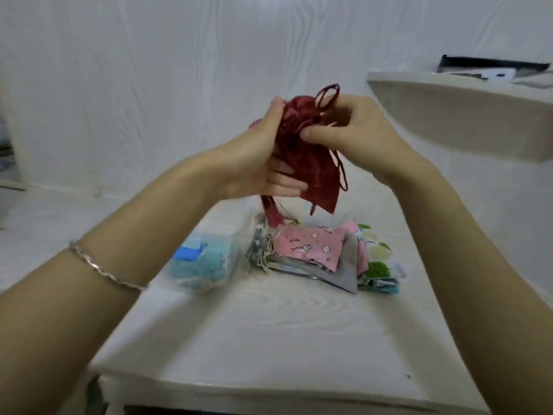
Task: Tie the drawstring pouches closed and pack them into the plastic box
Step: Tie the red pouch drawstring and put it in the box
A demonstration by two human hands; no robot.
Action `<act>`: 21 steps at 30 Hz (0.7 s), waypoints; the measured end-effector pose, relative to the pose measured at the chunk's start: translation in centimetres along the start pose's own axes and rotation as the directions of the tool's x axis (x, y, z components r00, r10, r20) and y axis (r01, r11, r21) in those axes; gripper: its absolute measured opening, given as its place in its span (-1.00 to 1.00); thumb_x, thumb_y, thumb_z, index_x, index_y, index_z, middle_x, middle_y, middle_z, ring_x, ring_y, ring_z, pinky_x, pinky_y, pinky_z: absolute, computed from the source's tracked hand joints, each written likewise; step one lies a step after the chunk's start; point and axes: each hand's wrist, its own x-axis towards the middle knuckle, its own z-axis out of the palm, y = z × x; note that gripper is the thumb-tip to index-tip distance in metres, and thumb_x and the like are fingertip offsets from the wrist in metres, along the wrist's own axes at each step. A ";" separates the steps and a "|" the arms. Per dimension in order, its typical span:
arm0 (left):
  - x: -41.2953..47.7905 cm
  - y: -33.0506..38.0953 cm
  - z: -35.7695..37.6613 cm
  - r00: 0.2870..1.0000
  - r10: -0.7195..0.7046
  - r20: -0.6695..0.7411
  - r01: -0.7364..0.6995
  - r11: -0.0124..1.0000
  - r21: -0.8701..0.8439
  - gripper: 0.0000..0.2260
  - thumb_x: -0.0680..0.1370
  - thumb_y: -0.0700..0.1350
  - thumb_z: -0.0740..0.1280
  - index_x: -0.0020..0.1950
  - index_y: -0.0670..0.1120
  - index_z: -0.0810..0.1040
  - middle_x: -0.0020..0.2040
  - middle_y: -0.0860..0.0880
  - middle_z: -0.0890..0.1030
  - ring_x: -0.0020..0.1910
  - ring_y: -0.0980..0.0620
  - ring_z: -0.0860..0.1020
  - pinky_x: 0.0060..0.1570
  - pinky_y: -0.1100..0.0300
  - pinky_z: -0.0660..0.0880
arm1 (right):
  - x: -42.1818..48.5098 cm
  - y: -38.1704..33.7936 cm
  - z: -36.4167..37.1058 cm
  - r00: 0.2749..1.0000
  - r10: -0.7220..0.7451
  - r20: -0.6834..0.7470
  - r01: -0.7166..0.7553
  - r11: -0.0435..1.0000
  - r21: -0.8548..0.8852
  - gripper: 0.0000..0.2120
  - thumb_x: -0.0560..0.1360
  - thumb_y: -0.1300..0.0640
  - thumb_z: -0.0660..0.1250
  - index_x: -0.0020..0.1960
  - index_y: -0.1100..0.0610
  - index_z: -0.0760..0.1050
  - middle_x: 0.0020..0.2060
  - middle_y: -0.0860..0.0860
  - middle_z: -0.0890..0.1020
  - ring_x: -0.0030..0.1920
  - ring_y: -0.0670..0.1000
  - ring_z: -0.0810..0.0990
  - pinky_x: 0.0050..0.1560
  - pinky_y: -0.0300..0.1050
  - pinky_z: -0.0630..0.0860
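White wood-grain walls close off the back of the scene, and a pale surface (269,324) runs from the lower edge up toward the middle of the frame. Above it, at centre, both hands hold a dark red satin pouch (302,151) in the air. The left hand (257,157) is curled round the pouch's body from the left. The right hand (359,130) pinches at the gathered neck with thumb and fingertips, and a loop of the drawstring (327,94) stands up just above it. The neck looks cinched, but motion blur keeps me from telling whether a knot is made, so I judge this pouch to be mid-tie.

Below the hands, left of centre, sits the clear plastic box (215,232) with something light blue (197,265) inside. That is probably one or more packed pouches, though the blur hides the count. Just beside it to the right lies a loose pile of flat pouches, a pink printed one (311,244) on top and grey and green ones under it.

By this reckoning the job is early: little is packed, one pouch is in hand, and the whole pile awaits tying and packing.
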 end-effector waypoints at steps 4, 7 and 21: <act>1.2 2.2 -6.0 0.997 -0.002 -0.081 0.013 0.991 0.131 -0.16 0.51 0.42 -0.16 0.19 -0.27 0.51 0.10 -0.24 0.62 0.06 -0.18 0.64 0.02 0.07 0.60 | 6.5 0.3 3.6 0.994 0.079 0.070 -0.091 0.977 0.193 -0.86 0.44 0.27 0.43 -0.02 0.13 0.60 -0.20 0.05 0.64 -0.23 -0.09 0.62 -0.18 -0.25 0.52; 2.6 1.5 -9.9 0.981 -0.162 -0.107 0.176 0.974 0.141 -0.11 0.48 0.46 -0.11 0.20 -0.32 0.48 0.13 -0.28 0.61 0.11 -0.17 0.62 0.04 0.06 0.57 | 10.4 1.8 6.8 0.972 0.188 0.142 -0.210 0.964 0.165 -0.75 0.44 0.24 0.44 0.10 0.27 0.58 -0.17 0.06 0.64 -0.22 -0.07 0.63 -0.25 -0.28 0.54; 3.6 -4.6 -15.2 0.894 -0.137 -0.427 0.414 0.617 0.670 -0.80 0.58 -0.21 0.14 -0.11 -0.29 0.48 -0.30 -0.19 0.56 -0.41 -0.07 0.61 -0.37 0.17 0.59 | 10.1 8.0 18.7 0.693 0.281 0.664 -0.044 0.936 -0.351 -0.81 0.35 0.12 0.53 -0.10 0.14 0.60 -0.18 0.05 0.67 -0.15 0.06 0.66 -0.06 -0.08 0.59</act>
